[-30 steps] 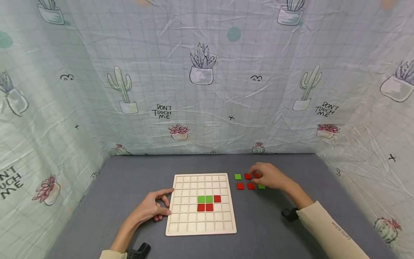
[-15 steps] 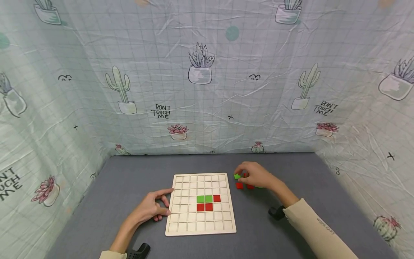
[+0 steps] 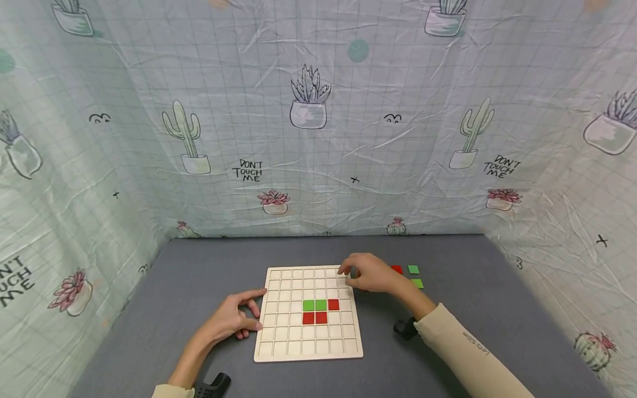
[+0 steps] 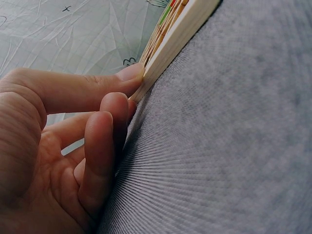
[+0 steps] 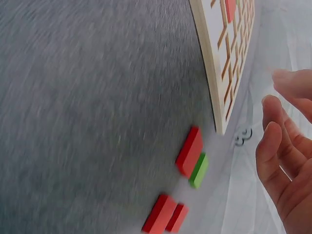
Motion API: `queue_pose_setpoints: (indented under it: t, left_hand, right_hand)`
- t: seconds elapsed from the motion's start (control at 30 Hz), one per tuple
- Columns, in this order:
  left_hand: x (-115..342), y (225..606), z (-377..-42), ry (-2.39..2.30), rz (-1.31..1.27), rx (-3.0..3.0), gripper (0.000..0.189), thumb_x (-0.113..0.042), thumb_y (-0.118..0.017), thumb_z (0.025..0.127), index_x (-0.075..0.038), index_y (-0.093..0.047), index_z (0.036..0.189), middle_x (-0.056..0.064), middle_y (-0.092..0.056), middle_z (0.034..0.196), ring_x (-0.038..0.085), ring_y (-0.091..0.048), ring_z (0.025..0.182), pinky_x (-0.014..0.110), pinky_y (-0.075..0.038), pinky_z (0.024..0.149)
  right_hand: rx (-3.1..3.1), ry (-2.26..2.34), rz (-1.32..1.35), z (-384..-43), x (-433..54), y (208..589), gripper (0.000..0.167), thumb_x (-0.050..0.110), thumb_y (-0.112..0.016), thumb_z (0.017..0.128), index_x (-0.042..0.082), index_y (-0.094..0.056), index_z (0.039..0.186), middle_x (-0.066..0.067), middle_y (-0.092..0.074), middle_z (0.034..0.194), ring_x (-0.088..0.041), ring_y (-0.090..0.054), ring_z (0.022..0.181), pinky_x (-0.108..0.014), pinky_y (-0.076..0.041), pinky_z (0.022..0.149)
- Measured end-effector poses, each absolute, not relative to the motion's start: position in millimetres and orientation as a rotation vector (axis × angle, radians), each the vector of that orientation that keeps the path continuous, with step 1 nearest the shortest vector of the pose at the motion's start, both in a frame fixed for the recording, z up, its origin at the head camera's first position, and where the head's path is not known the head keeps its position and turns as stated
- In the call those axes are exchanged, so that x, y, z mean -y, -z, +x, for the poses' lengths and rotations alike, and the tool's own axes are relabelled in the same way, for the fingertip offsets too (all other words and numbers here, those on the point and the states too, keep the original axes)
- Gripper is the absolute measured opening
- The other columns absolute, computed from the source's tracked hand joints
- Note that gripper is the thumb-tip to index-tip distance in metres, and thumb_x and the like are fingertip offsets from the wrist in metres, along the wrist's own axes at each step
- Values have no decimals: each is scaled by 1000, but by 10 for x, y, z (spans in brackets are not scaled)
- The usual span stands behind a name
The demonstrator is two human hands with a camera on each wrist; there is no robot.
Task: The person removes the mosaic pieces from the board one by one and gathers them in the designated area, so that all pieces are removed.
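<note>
A pale wooden grid board (image 3: 282, 349) lies on the table in the head view. Two green tiles (image 3: 308, 305) and a red tile (image 3: 333, 304) form a row in its cells, with two red tiles (image 3: 314, 318) below. My left hand (image 3: 230, 318) presses its spread thumb and index finger against the board's left edge; the thumb (image 4: 129, 73) meets the rim in the left wrist view. My right hand (image 3: 370, 273) hovers over the board's far right corner, fingers bent. Its thumb and fingertips stand apart in the right wrist view, with no tile showing between them.
Right of the board lie loose tiles: a red tile (image 3: 396, 269) and two green tiles (image 3: 417, 283) beside the right forearm, others hidden behind the hand. The right wrist view shows a red tile (image 5: 189, 152) near the board corner. A cactus-print curtain (image 3: 318, 193) surrounds the grey table (image 3: 214, 254).
My right hand has moved left from above the loose tiles to the board's far right corner, uncovering tiles on the right. The left hand and the tiles on the board have stayed put.
</note>
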State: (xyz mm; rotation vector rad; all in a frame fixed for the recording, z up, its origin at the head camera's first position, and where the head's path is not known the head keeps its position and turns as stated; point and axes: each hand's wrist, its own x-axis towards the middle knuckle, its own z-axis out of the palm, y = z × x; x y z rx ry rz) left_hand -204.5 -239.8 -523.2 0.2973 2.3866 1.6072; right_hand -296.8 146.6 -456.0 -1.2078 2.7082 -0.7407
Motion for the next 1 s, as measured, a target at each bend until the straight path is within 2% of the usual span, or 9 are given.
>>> queue_pose_setpoints:
  t: [0.33,1.0]
  left_hand:
    - [2402,5241,-2069,-1586,293,-2425,85,-3,-85,76,-4,-50,153,13,-62,92,15,-57,49,31,-51,42]
    - [2407,5245,-2054,-1577,292,-2434,85,-4,-86,75,-4,-50,152,13,-62,91,15,-57,49,31,-52,42]
  right_hand:
    - [-2653,729,-1242,-2921,-1178,4580,21,10,-71,94,9,-76,114,-8,-70,106,-7,-61,73,-23,-50,66]
    - [-2585,627,-1303,-2823,-746,4701,20,18,-74,93,16,-78,112,2,-72,105,0,-58,73,-19,-51,72]
